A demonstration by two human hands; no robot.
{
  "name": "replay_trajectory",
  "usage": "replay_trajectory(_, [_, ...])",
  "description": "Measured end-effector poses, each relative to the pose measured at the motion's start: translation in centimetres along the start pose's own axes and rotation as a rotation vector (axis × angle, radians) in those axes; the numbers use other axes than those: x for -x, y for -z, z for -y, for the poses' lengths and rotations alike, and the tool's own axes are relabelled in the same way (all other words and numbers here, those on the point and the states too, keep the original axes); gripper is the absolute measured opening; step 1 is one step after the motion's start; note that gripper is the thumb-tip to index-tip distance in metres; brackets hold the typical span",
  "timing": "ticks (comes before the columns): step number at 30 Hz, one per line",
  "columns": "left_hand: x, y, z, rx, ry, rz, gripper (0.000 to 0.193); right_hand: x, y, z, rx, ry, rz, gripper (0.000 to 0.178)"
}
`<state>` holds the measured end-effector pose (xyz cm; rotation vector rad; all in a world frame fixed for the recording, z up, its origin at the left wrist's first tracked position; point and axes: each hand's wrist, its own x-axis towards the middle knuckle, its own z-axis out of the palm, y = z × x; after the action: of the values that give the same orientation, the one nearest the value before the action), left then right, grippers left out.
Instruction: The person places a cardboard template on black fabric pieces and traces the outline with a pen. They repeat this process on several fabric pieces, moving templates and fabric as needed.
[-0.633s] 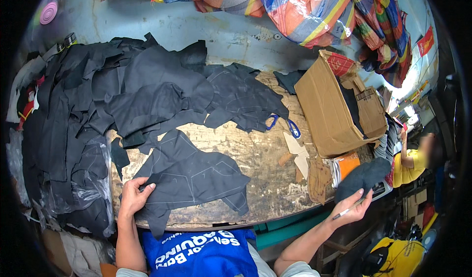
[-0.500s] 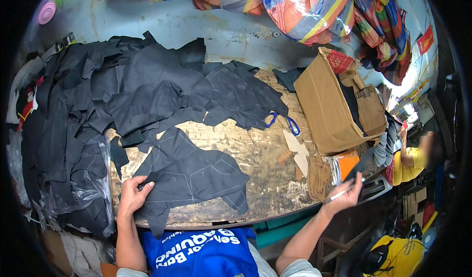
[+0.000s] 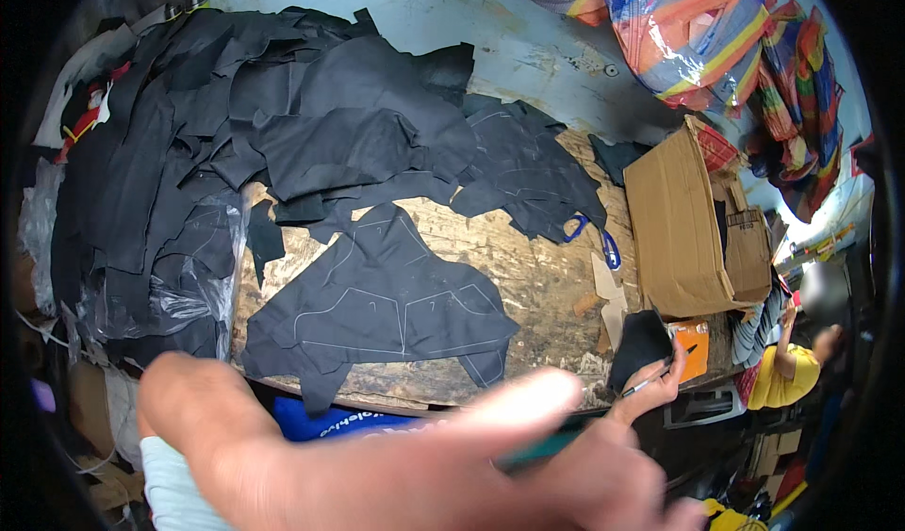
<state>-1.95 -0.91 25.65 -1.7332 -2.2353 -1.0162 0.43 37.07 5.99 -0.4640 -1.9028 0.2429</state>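
Note:
In my right hand (image 3: 652,385) are a slim pen (image 3: 645,380) and a small black piece of leather-like material (image 3: 638,347), which hangs beside the fingers at the table's right front. My left hand (image 3: 575,465), large and blurred, reaches across the front toward the right. Its thumb stands apart from the fingers, and nothing shows in its grasp. Flat on the table lies a larger black sheet (image 3: 377,295) with pale drawn outlines, touched by neither hand.
Black sheets (image 3: 311,107) are heaped over the table's left and back. Blue-handled scissors (image 3: 610,248) lie near pale cut pieces (image 3: 608,291). A cardboard box (image 3: 679,229) stands at right, behind an orange item (image 3: 691,347). Beyond the table is a person in yellow (image 3: 790,375).
My left hand has left the marked sheet and swung up and right across the front. The view has shifted. My right hand still holds the pen, and the small black piece shows more fully.

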Motion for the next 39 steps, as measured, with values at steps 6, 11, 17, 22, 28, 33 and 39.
replay_trajectory(6, [-2.5, 4.2, -1.3, -0.052, -0.014, 0.146, 0.029, -0.3, 1.0, -0.2, 0.012, -0.033, -0.028, 0.026])
replay_trajectory(11, [-3.0, 6.6, -2.9, -0.078, 0.067, 0.301, 0.033, -0.6, 1.4, -0.2, -0.027, -0.056, -0.027, 0.026])
replay_trajectory(17, [-0.8, 6.8, -2.7, -0.134, -0.018, 0.211, 0.031, -1.6, 2.4, -0.4, -0.036, -0.059, -0.110, 0.026])
replay_trajectory(22, [5.5, 3.6, -0.1, 0.453, -0.194, -0.086, 0.031, -2.1, 3.5, -0.6, -0.098, -0.154, -0.141, 0.026])
replay_trajectory(28, [11.0, -5.1, 7.3, 0.160, 0.725, -0.280, 0.052, -2.4, 4.5, -0.6, -0.113, -0.376, -0.171, 0.028])
replay_trajectory(33, [14.9, -11.9, 12.8, -0.163, 1.122, -0.340, 0.064, -2.7, 4.8, -0.8, -0.081, -0.309, -0.159, 0.031])
replay_trajectory(39, [15.9, -12.8, 14.2, -0.155, 1.265, -0.325, 0.069, -1.6, 4.8, -1.4, -0.235, -0.428, -0.022, 0.032])
